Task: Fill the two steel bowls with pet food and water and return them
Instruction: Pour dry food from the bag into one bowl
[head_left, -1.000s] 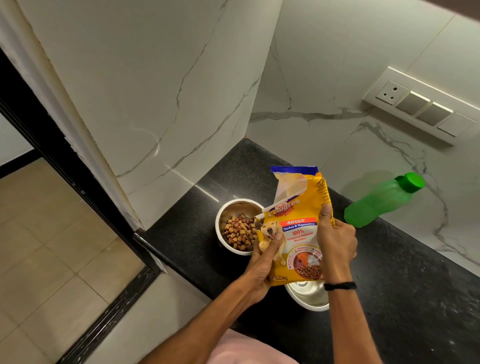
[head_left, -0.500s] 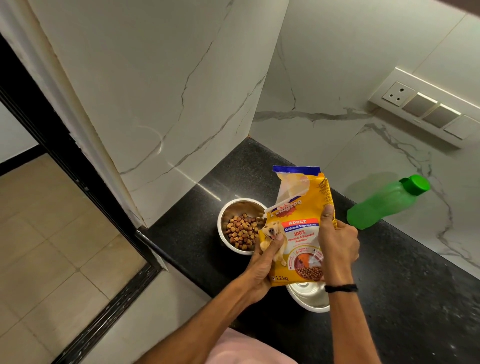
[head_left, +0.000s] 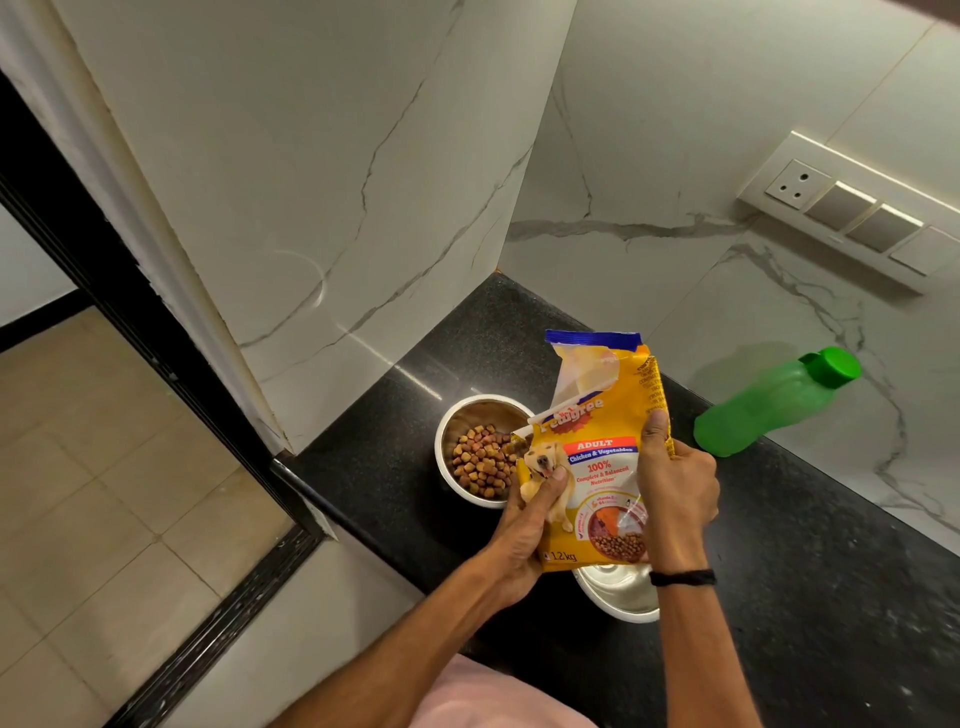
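Black speckled stone counter (head_left: 810, 545) runs along white marble walls. Both hands hold the yellow pet-food pouch (head_left: 597, 457) upright: left hand (head_left: 524, 525) pinching its left edge, right hand (head_left: 675, 488) wrapped round its right side, probably so nothing spills. Left of it the round steel bowl (head_left: 448, 431) holds kibble; the second steel bowl (head_left: 618, 597) (apparently empty) sits near, half hidden. Far right, a green plastic bottle (head_left: 769, 405) leans against the wall.
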